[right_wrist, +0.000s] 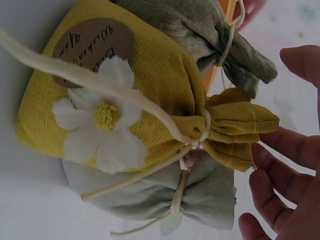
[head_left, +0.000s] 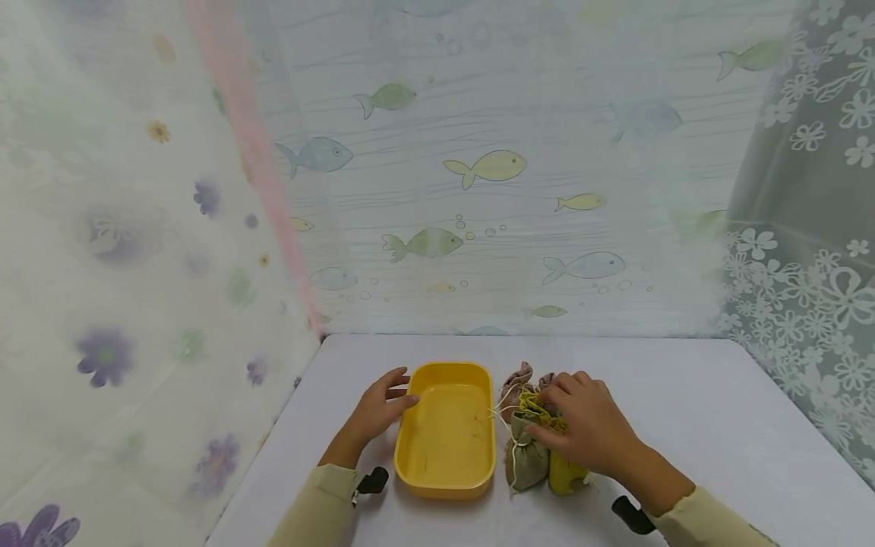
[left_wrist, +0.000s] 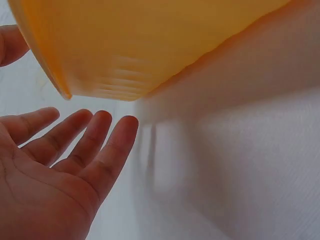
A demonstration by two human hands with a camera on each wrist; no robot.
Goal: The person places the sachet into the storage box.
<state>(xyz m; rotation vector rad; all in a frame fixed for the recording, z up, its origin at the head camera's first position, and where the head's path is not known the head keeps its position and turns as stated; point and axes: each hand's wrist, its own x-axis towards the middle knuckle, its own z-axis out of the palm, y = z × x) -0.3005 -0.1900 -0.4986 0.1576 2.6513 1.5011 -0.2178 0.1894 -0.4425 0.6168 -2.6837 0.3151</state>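
The yellow pouch (head_left: pixel 566 479) is just right of centre in the head view's lower part, a white flower (right_wrist: pixel 102 117) on its front. The right hand (head_left: pixel 593 427) reaches over it, grip spread with nothing pinched, fingertips at its gathered top. A grey-olive pouch (head_left: pixel 528 462) is just left of it. Further left, the yellow tray (head_left: pixel 447 433) sits on the white surface (head_left: pixel 683 410). By its left rim, the left hand (head_left: pixel 374 414) has a loose grip, fingers extended. Fish-patterned sheeting (head_left: pixel 492 220) fills the upper centre.
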